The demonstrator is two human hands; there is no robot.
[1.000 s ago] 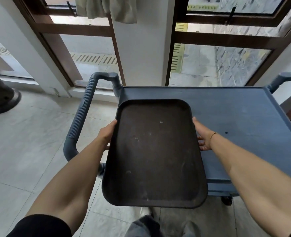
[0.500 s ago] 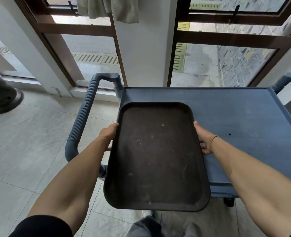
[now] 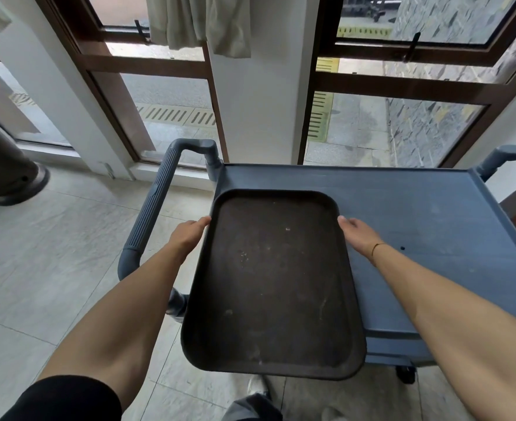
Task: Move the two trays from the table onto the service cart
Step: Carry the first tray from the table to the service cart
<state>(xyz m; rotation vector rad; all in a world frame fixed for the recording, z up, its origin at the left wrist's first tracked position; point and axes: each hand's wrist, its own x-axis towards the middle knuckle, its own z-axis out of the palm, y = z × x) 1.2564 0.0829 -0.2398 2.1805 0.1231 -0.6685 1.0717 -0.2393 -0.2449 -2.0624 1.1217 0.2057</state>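
Note:
A dark brown rectangular tray (image 3: 275,281), scuffed and empty, is held lengthwise over the left part of the blue-grey service cart (image 3: 426,226). Its far end lies over the cart top; its near end sticks out past the cart's front edge. My left hand (image 3: 188,235) grips the tray's left rim and my right hand (image 3: 358,235) grips its right rim, both near the far half. Whether the tray rests on the cart top or hovers just above it I cannot tell. A second tray is not in view.
The cart's ribbed left handle (image 3: 156,205) runs beside my left hand; another handle (image 3: 505,154) shows at the far right. Brown-framed windows (image 3: 402,86) and a white pillar stand behind the cart. A dark round base (image 3: 11,180) sits on the tiled floor at left.
The tray and both hands have shifted slightly forward and down toward the cart top; the grip is unchanged.

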